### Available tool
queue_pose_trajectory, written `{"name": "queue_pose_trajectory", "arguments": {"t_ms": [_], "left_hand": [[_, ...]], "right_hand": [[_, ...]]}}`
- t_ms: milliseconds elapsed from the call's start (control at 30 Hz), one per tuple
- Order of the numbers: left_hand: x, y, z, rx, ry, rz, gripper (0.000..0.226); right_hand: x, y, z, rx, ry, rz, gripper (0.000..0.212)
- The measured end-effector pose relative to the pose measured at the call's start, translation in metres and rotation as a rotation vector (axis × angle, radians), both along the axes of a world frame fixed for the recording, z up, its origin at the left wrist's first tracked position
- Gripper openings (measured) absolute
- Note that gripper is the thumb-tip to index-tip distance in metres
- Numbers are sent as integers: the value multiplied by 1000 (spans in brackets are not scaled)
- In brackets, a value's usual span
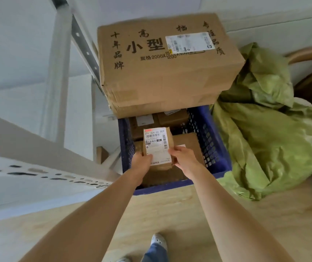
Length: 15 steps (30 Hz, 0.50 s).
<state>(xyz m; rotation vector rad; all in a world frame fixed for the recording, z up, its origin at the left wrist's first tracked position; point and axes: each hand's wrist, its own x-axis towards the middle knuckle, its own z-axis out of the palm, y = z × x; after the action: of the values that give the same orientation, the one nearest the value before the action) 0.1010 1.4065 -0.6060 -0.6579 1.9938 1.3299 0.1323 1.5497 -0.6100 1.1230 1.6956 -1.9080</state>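
The left hand (142, 164) gripped the small brown cardboard parcel with a white label (157, 144) at one near corner and the right hand (183, 157) at the other, fingers curled on it, just over the blue plastic crate (215, 148). It seemed to be the picking-out step. The next move called for a steady lift clear of the crate rim.

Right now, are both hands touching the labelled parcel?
Touching. Head view: left hand and right hand each grip the labelled parcel at its near edge.

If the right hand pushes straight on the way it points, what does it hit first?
Likely the flat cardboard box lying in the blue crate, just beyond the small parcel that the right hand grips with the left hand; depth is unclear.
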Motion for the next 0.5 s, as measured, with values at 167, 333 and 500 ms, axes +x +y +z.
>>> {"name": "queue_pose_trajectory", "arguments": {"t_ms": [167,333,500], "left_hand": [[-4,-3,-14,-53,-57,-14,35],[-7,-10,-23,-186,-96,-31,35],[-8,-12,-25,-242,-134,-108,42]], "right_hand": [[-10,-4,-19,-34,-60,119,17],[-15,-15,-30,-23,-144,256,5],[-14,-20,-33,-12,-200,320,12]]}}
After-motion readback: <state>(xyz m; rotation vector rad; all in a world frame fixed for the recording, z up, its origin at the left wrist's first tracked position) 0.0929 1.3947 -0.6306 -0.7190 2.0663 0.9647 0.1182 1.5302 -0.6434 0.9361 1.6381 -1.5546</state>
